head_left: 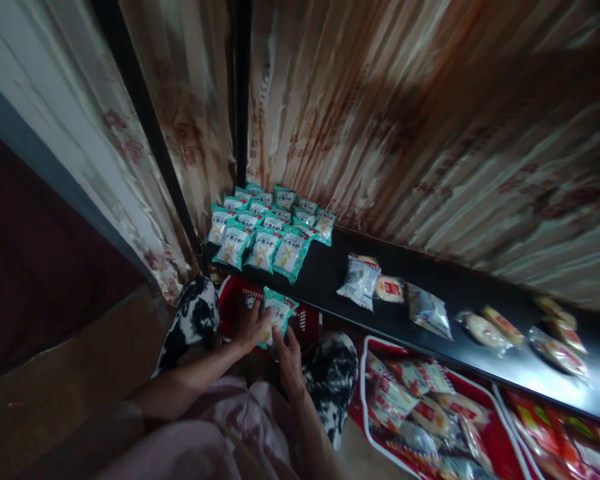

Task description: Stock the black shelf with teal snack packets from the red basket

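Between my two hands, over a red basket (230, 303) at my knees, is a teal-and-white snack packet (280, 308). My left hand (254, 327) grips its left side. At its lower right edge, the thumb and fingers of my right hand (289, 352) close on the same packet. Just beyond, several matching teal packets (264, 250) stand in rows at the left end of a black shelf (325, 277). The inside of the red basket is mostly hidden by my hands and the packet.
Further right on the shelf lie a white-and-blue packet (360, 283), a round wrapped pastry (390, 289), a silvery bag (429, 312) and other wrapped snacks. A white-rimmed red basket (364, 387) of packets stands below. Curtains (405, 133) and a dark post (242, 93) bound the shelf.
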A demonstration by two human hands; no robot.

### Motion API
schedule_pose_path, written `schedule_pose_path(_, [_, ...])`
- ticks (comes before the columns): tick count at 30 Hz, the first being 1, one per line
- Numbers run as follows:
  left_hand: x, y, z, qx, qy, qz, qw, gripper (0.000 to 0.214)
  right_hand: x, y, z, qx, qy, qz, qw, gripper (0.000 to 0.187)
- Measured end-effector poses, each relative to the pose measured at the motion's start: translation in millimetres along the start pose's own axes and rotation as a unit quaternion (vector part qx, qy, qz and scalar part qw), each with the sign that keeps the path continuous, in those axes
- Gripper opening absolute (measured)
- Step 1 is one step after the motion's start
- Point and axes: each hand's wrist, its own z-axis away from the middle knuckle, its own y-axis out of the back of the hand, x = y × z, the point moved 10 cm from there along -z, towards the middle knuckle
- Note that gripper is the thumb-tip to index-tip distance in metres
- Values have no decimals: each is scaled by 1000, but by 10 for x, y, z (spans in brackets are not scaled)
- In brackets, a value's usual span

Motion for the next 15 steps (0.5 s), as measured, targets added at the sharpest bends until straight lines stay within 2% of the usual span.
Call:
schedule_pose_path(7, [10, 86, 18, 50, 4, -62, 997, 53, -56, 17, -81, 21, 14, 68, 997, 63])
schedule_pose_path(10, [77, 124, -16, 73, -19, -78, 994, 53, -114, 7, -84, 26, 15, 83, 996, 66])
schedule_pose_path(15, [140, 163, -112, 76, -43, -82, 993, 49, -117, -28, -96, 19, 0, 91, 996, 66])
